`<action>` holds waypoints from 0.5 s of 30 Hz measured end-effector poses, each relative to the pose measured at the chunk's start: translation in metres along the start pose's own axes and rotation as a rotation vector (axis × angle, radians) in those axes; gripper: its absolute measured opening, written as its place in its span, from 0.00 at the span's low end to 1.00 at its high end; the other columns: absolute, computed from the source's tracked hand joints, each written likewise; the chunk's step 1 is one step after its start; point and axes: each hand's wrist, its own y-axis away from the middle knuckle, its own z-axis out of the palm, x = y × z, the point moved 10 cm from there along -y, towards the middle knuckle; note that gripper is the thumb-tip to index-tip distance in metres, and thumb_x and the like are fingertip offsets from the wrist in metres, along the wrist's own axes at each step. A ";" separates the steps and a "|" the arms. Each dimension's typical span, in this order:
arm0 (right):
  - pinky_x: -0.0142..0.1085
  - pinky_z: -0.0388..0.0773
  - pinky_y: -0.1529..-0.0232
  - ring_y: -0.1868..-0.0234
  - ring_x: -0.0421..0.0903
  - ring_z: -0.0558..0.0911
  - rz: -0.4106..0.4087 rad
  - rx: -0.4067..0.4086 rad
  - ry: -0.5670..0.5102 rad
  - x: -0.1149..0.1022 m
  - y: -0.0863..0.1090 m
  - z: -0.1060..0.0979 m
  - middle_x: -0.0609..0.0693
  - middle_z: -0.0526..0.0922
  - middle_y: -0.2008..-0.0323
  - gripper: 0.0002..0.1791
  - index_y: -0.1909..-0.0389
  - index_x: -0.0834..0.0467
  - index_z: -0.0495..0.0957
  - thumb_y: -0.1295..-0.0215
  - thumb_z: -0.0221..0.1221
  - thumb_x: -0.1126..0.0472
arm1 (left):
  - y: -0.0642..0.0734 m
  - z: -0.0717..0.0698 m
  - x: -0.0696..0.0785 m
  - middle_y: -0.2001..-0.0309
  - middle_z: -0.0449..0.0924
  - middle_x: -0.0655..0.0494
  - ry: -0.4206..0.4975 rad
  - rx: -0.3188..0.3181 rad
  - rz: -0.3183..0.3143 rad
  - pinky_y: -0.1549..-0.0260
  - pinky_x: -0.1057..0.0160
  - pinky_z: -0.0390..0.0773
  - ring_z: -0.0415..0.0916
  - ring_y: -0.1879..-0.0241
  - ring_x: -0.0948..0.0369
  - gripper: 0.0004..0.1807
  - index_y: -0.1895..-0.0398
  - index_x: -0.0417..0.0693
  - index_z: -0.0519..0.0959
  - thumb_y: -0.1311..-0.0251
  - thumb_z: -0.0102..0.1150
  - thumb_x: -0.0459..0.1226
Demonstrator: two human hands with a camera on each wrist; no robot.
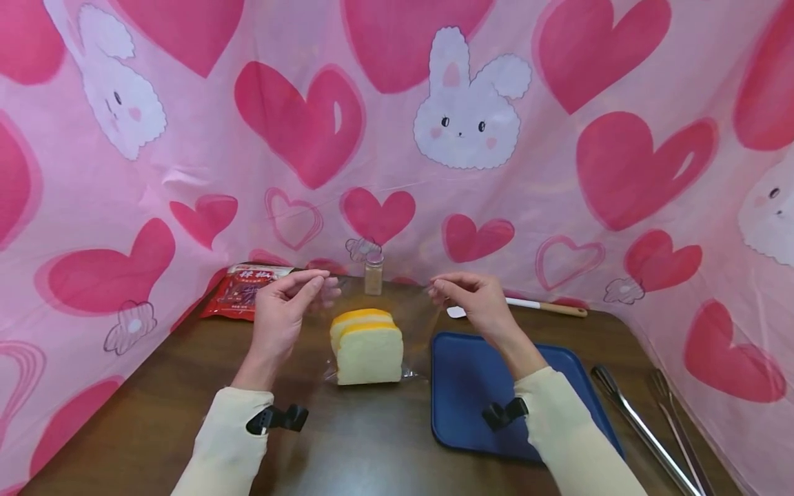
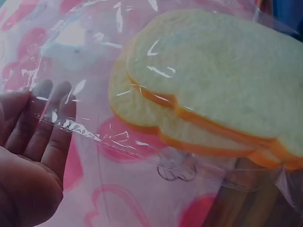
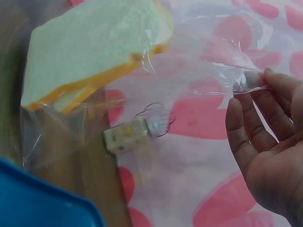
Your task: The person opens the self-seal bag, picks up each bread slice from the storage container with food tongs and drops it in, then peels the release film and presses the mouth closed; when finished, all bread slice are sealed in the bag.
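Note:
Two bread slices (image 1: 370,355) with orange-yellow crusts stand upright, one behind the other, inside a clear plastic bag (image 2: 94,109). My left hand (image 1: 288,300) pinches the bag's upper left corner between thumb and index finger. At the opposite upper corner, my right hand (image 1: 474,300) pinches the film the same way, its other fingers spread behind the plastic in the right wrist view. Between the two hands the bag is held up and stretched, with the slices (image 3: 94,47) at its bottom, close over the table.
A blue tray (image 1: 459,420) lies under my right forearm. Two metal tongs (image 1: 645,427) rest at the far right. Behind stand a small spice jar (image 1: 373,274), a red packet (image 1: 232,293) and a white spatula with a wooden handle (image 1: 546,306). A pink heart-patterned cloth (image 1: 384,138) walls the table.

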 end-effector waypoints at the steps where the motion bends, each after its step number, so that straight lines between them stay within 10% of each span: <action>1: 0.36 0.89 0.59 0.66 0.41 0.90 -0.001 0.000 0.002 0.001 -0.001 0.000 0.43 0.92 0.67 0.17 0.47 0.73 0.83 0.27 0.66 0.62 | -0.001 0.000 0.000 0.61 0.93 0.61 -0.012 0.002 -0.002 0.57 0.60 0.90 0.92 0.60 0.61 0.16 0.44 0.30 0.83 0.28 0.65 0.34; 15: 0.36 0.89 0.57 0.64 0.40 0.89 0.025 0.020 0.047 0.008 -0.001 0.000 0.42 0.92 0.64 0.17 0.46 0.69 0.85 0.25 0.65 0.60 | -0.003 -0.009 -0.011 0.60 0.92 0.67 -0.158 -0.021 -0.065 0.54 0.64 0.89 0.91 0.58 0.64 0.19 0.41 0.34 0.83 0.27 0.65 0.38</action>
